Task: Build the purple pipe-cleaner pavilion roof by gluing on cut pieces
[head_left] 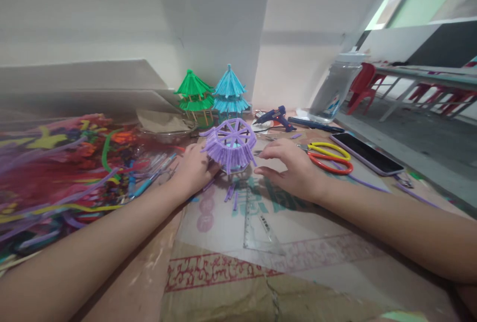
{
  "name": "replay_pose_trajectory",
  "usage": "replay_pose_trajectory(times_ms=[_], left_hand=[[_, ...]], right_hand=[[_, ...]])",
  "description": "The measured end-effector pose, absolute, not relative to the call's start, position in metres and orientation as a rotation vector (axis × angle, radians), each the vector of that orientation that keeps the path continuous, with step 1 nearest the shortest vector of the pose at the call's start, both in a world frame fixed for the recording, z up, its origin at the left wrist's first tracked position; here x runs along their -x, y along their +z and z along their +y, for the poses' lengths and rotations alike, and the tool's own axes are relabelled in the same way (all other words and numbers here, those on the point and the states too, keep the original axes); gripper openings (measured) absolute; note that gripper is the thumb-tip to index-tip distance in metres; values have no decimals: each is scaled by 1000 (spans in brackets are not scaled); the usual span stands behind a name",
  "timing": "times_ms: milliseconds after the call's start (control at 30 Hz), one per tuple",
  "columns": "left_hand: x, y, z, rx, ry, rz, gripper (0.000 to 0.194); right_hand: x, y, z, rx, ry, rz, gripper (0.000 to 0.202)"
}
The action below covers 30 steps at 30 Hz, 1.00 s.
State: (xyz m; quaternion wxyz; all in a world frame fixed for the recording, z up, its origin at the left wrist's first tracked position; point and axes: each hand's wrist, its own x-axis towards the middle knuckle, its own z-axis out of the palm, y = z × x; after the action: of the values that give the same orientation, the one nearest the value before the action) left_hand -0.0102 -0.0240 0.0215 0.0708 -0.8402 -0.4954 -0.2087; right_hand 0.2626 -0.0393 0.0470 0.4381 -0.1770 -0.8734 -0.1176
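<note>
A small purple pipe-cleaner pavilion model (233, 145) stands in the middle of the work surface. Its roof has a spoked open top and a fringe of purple strips hanging round it. My left hand (197, 165) grips it at the left side, with the fingertips partly hidden behind the fringe. On the other side my right hand (290, 168) is held apart from the model, thumb and fingers spread with nothing between them. Short purple pipe-cleaner pieces (231, 194) lie just in front. A clear set square (261, 227) rests nearer to me.
Green (194, 94) and blue (229, 91) pavilion models stand behind. A glue gun (278, 116), scissors with red and yellow handles (330, 157) and a phone (367, 154) lie to the right, near a clear plastic jar (337, 88). Coloured pipe cleaners (55, 173) heap up at left.
</note>
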Motion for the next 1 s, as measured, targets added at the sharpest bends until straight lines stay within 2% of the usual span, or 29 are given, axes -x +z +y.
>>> replay_pose_trajectory(times_ms=[200, 367, 667, 833, 1000], left_hand=[[11, 21, -23, 2544, -607, -1474, 42], [12, 20, -22, 2540, -628, -1469, 41], [11, 23, -24, 2558, -648, -1492, 40], [8, 26, -24, 2569, -636, -1549, 31], [17, 38, -23, 2814, -652, -1529, 30]], right_hand=[[-257, 54, -42, 416, -523, -2204, 13], [-256, 56, -43, 433, -541, -2206, 7], [-258, 56, -43, 415, -523, -2224, 15], [-258, 53, -43, 446, -438, -2217, 19], [-258, 43, -43, 570, -178, -2151, 20]])
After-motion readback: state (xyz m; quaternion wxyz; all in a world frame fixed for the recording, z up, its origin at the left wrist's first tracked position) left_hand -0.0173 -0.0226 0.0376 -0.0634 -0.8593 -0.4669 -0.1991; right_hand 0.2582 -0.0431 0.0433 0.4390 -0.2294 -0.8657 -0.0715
